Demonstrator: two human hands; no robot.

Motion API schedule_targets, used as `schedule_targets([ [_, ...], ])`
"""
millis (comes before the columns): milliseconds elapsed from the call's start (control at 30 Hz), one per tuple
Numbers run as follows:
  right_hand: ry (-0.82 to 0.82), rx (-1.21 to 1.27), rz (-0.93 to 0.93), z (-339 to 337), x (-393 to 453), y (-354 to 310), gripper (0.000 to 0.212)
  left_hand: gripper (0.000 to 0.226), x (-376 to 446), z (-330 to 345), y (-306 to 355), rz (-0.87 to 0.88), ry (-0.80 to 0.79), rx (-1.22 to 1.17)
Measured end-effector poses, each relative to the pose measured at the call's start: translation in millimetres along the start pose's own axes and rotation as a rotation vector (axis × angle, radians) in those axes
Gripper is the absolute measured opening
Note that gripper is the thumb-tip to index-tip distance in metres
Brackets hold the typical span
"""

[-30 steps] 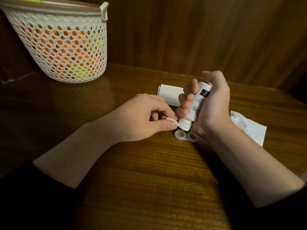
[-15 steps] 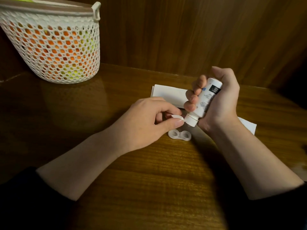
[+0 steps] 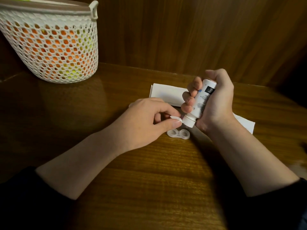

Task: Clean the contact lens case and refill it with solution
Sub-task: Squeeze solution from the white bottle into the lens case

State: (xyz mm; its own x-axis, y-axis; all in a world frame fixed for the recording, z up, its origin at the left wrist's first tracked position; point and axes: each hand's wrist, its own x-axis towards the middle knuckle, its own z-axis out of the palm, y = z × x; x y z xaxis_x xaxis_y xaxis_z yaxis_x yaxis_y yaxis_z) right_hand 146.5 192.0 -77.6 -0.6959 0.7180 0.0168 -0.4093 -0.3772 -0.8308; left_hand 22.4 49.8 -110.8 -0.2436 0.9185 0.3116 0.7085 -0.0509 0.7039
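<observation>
A clear two-well contact lens case point(image 3: 178, 133) lies open on the wooden table, just below my hands. My right hand point(image 3: 214, 103) grips a small white solution bottle point(image 3: 200, 103), tilted with its capped end down and to the left above the case. My left hand point(image 3: 149, 121) pinches the bottle's white flip lid point(image 3: 175, 118) between thumb and forefinger, beside the cap point(image 3: 188, 122). Whether either well holds liquid cannot be made out.
A white perforated basket point(image 3: 51, 47) with orange and yellow contents stands at the back left. A white box point(image 3: 166, 94) lies behind my hands, and a white tissue point(image 3: 244, 124) lies behind my right wrist. A wooden wall closes the back.
The bottle has risen a little off the case and tilted more. My left fingers stay on the flip lid. The view has shifted, so the case now shows fully below the cap.
</observation>
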Motion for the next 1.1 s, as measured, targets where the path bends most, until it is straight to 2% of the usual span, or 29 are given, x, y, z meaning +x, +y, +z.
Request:
schedule_targets([
  [1100,-0.006,-0.037,-0.011,-0.2,0.8,-2.3,0.046,0.027,1.0,2.4,-1.3,0.015,-0.018,0.001],
])
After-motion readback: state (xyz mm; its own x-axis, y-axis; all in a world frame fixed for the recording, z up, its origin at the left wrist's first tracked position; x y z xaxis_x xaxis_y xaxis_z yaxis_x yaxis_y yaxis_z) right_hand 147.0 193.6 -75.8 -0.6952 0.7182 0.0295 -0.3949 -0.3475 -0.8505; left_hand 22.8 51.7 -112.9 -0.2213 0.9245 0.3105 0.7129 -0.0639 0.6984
